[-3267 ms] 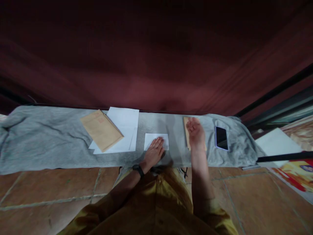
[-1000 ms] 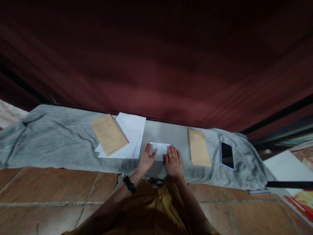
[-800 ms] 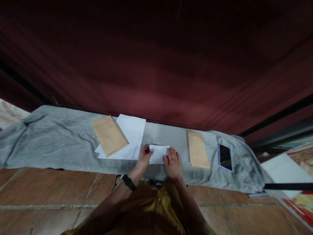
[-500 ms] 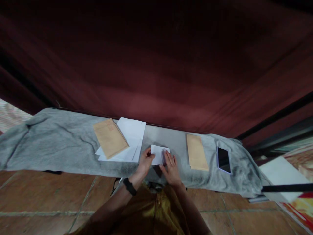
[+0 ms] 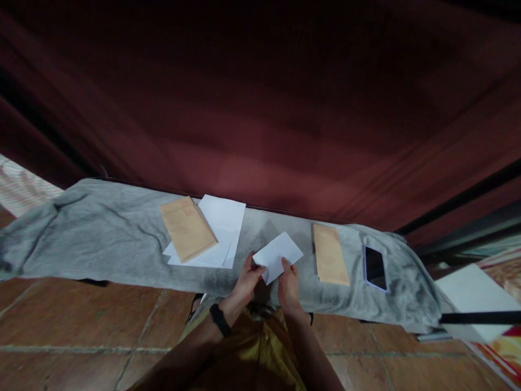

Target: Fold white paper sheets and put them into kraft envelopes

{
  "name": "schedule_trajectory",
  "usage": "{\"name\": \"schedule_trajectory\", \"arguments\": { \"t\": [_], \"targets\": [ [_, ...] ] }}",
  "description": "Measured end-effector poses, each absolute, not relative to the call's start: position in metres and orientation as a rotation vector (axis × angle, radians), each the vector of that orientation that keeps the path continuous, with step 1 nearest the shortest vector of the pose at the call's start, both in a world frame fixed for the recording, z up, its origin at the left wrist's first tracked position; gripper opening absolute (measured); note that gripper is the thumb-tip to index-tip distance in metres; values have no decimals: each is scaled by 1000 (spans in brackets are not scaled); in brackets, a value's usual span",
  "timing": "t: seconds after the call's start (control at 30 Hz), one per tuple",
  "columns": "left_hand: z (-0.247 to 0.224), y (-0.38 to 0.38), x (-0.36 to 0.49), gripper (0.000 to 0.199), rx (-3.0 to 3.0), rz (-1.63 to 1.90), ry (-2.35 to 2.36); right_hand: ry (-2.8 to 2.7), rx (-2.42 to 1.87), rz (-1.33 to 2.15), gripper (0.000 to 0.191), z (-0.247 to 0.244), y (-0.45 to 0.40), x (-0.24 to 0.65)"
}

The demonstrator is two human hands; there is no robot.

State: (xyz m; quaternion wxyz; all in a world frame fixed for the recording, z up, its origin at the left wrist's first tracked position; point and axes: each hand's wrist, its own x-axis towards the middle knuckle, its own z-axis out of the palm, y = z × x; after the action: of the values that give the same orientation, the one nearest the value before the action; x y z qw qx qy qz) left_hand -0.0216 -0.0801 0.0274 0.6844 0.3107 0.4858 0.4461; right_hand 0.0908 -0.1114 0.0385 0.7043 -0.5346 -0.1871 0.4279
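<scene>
A folded sheet of white paper [image 5: 280, 251] is tilted between my two hands, a little above the grey cloth. My left hand [image 5: 248, 278] is closed on its left corner, a dark band on that wrist. On the lower right edge, my right hand [image 5: 288, 279] pinches the paper, thumb on top and fingers underneath, partly hidden. To the left, brown envelopes [image 5: 188, 228] lie on top of flat white sheets [image 5: 228, 222]. Another brown envelope stack [image 5: 330, 254] rests to the right of my right hand.
The grey cloth [image 5: 118, 239] covers a long narrow surface. A phone with a purple edge [image 5: 375, 267] lies near its right end. Behind rises a dark red curtain [image 5: 260, 136]. White boards [image 5: 476, 298] and a black bar [image 5: 480, 318] are at the far right.
The folded paper has been lifted off the cloth and turned at an angle. My right hand went from lying flat on it to gripping its lower edge; my left hand still holds its left side.
</scene>
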Motion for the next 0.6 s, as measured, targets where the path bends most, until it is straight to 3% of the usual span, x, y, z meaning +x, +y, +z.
{"name": "schedule_trajectory", "arguments": {
  "t": [0.13,0.27,0.6],
  "targets": [
    [15,-59,-33,88,914,1023,1169,-521,-1381,825,49,18,-116,120],
    [8,-33,-41,84,1220,952,1277,-686,-1600,699,59,1,-120,144],
    [3,-34,-38,60,1932,913,1433,-1363,-1973,154,47,-8,-125,141]
  ]
}}
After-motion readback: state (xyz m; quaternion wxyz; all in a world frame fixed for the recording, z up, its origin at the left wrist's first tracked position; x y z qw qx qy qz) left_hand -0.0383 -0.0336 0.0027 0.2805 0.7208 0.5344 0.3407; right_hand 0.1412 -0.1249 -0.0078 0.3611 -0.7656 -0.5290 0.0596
